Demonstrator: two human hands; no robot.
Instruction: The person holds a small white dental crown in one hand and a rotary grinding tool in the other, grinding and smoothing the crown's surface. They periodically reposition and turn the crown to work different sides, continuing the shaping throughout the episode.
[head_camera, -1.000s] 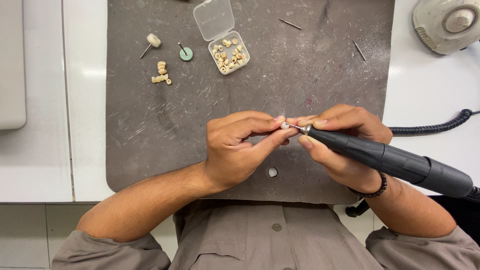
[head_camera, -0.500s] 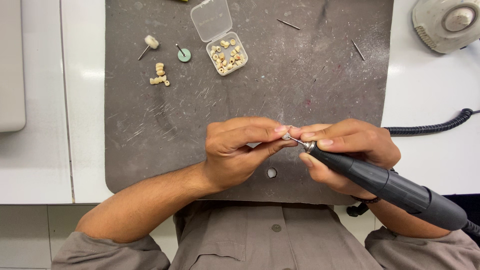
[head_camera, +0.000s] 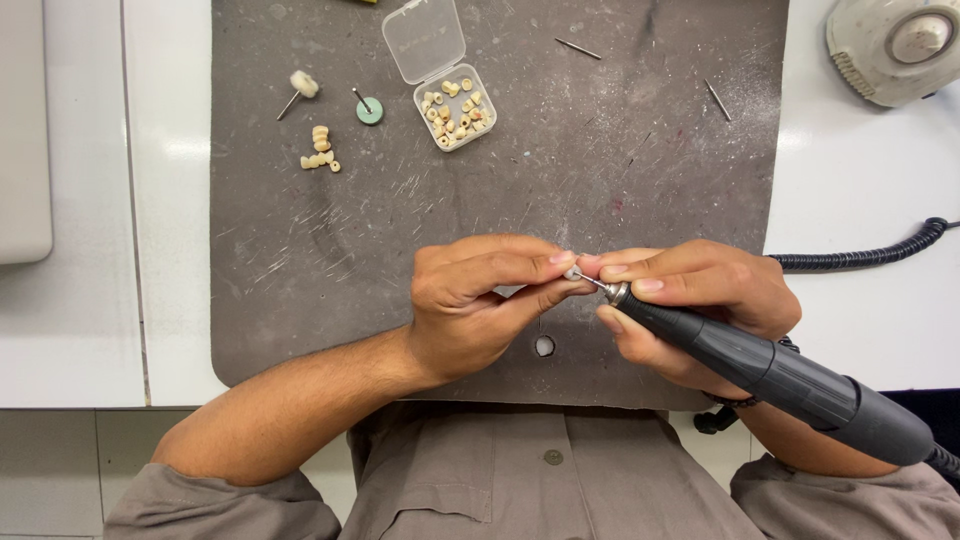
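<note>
My left hand (head_camera: 485, 300) pinches a tiny pale piece (head_camera: 571, 272) between thumb and fingertips, just above the near edge of the dark grey work mat (head_camera: 500, 190). My right hand (head_camera: 690, 300) grips a black rotary handpiece (head_camera: 780, 375) like a pen. The handpiece's thin metal bit (head_camera: 592, 282) touches the pale piece. Both hands meet at the fingertips. The piece is mostly hidden by my fingers.
An open clear plastic box (head_camera: 455, 105) with several small tooth-coloured pieces lies at the mat's far side. A few loose pieces (head_camera: 320, 150), a white polishing bur (head_camera: 296, 88), a green disc bur (head_camera: 367, 108) and thin bits (head_camera: 578, 47) lie nearby. A coiled black cable (head_camera: 870, 255) runs right; a grey-white device (head_camera: 895, 45) sits at top right.
Both hands shifted slightly right and toward me, and the handpiece tilted lower. The grip on the small piece and tool stays the same.
</note>
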